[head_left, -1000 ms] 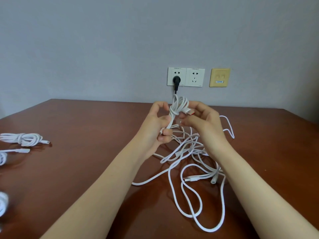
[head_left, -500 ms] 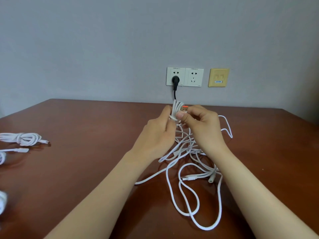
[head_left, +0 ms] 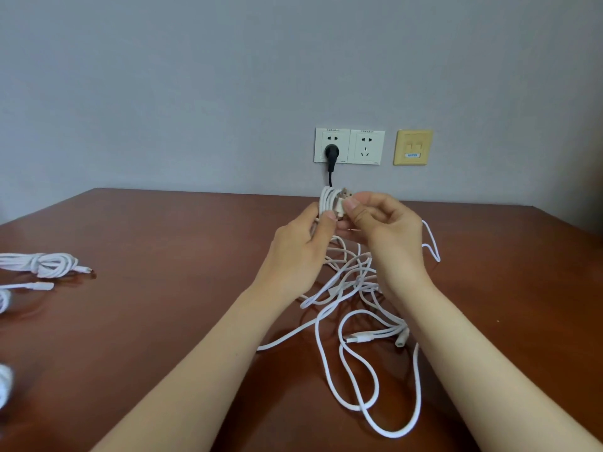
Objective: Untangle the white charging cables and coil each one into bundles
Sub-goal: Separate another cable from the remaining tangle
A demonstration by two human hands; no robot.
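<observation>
Left hand (head_left: 300,252): its fingers are curled round a small coil (head_left: 327,203) of white cable with the thumb pressed against its side. I take it as the clamp that stops the loops springing apart.
Right hand (head_left: 388,236): thumb and forefinger pinch the plug end (head_left: 345,194) at the top of the coil, apparently to tuck the tail in and lock the bundle.
Coil: it is held up off the table (head_left: 163,288), between both hands, probably to keep it out of the loose cable below.
Tangle (head_left: 355,288): the other white cables sprawl in loose loops on the table under the hands and run toward the near edge. Strands rise toward the hands, but I cannot tell which feeds the coil.
Finished bundle (head_left: 42,264): it lies at the far left, well apart, seemingly set aside so it does not mix back in.
Stage: one coil is nearly closed, and several cables are not yet sorted.
</observation>
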